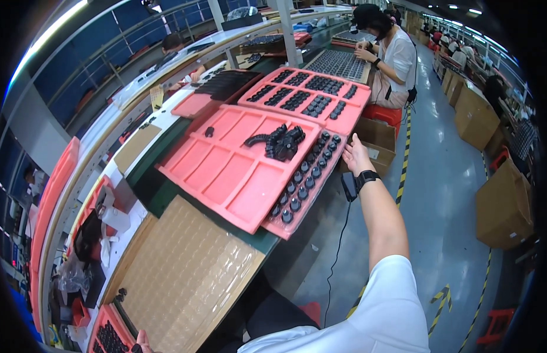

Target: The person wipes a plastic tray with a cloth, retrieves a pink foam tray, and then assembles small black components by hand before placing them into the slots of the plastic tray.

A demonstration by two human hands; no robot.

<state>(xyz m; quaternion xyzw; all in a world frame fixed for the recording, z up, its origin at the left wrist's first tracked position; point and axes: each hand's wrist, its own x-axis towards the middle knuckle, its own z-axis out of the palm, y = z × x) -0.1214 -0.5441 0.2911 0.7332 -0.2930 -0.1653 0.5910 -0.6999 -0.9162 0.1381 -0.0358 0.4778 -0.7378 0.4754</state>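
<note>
My right hand (pixel 357 156) reaches out with fingers extended, its fingertips by the right edge of a pink tray (pixel 277 226) that carries rows of round black knob-like parts (pixel 304 183). Overlapping it on the left is a pink compartment tray (pixel 210 203), where a heap of black parts (pixel 280 142) and a small black piece (pixel 209 132) lie. Only the fingertips of my left hand (pixel 143 339) show at the lower edge, apparently closed on a small black part (pixel 136 348). Beside them is a pink tray of black parts (pixel 110 338).
Beyond stands another pink tray (pixel 360 112) filled with black parts. A plastic-covered brown board (pixel 185 270) lies nearest me. Cardboard boxes (pixel 376 136) and a black cord (pixel 339 247) are to the right. A co-worker (pixel 397 65) sits farther along the bench.
</note>
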